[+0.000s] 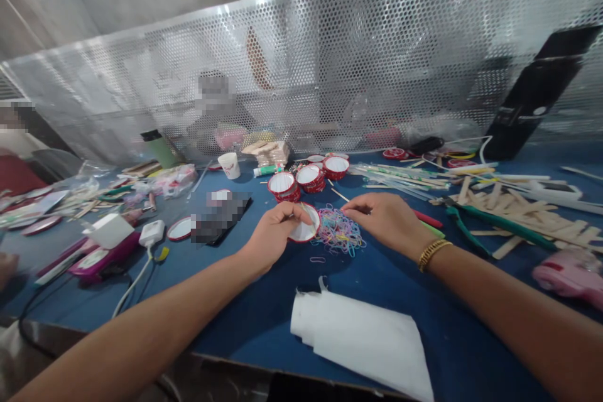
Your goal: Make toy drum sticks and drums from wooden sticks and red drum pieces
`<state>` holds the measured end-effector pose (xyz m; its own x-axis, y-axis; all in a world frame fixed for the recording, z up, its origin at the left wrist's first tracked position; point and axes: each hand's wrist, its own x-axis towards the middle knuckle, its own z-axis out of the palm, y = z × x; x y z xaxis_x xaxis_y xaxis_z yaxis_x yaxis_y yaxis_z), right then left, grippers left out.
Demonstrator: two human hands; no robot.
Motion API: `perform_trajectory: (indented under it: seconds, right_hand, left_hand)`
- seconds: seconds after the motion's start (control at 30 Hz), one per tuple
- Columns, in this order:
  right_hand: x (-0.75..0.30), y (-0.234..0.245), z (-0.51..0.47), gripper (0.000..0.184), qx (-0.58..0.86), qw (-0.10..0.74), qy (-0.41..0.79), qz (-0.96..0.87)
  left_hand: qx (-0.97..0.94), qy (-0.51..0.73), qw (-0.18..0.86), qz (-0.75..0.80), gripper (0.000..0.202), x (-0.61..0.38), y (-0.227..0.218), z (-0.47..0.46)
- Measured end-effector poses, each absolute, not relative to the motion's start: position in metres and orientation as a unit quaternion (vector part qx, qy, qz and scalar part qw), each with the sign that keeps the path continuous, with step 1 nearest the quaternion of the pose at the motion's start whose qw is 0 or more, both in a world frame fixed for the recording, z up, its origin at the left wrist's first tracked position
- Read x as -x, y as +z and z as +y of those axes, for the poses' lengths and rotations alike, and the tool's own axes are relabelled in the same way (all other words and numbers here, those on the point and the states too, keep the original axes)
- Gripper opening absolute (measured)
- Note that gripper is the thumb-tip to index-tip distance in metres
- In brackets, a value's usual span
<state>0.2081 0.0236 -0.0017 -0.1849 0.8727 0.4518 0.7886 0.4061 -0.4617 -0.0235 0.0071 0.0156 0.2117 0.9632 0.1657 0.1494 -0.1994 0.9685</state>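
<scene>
Keeping the red-rimmed disc steady should help, the left hand pinching it left of the tangled rubber bands and the right hand, on their right, seemingly pinching a thin stick.

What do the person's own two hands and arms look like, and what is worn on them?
The left hand and the right hand wear no gloves. The left forearm and right forearm show no sleeves. A gold-coloured, textured bracelet circles the right wrist; none shows on the left.
</scene>
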Motion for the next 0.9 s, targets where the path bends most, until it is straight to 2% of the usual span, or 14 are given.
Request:
perform_trajectory:
  seconds: [0.23,0.4,0.5,0.6,0.73,0.9]
  right_hand:
    - [-0.206,0.001,0.020,0.018,0.525,0.356,0.021,-0.773]
    - [-0.192,0.006,0.010,0.013,0.505,0.422,0.101,-0.746]
    - [-0.178,0.010,-0.003,0.012,0.475,0.443,0.096,-0.755]
    - [-0.166,0.014,-0.015,0.011,0.457,0.435,0.049,-0.774]
    - [-0.160,0.016,-0.022,0.012,0.468,0.408,0.008,-0.784]
    - [-0.160,0.014,-0.019,0.016,0.461,0.428,0.074,-0.774]
  left_hand:
    - [-0.637,0.459,0.447,0.430,0.012,0.024,0.015,0.007]
    - [-0.668,0.449,0.409,0.431,0.018,0.025,0.013,0.007]
    - [-0.703,0.438,0.363,0.427,0.017,0.025,0.015,0.005]
    - [-0.743,0.427,0.311,0.410,0.007,0.024,0.019,0.000]
    - [-0.770,0.424,0.282,0.384,0.013,0.022,0.023,-0.004]
    - [-0.774,0.413,0.263,0.403,0.015,0.021,0.023,-0.005]
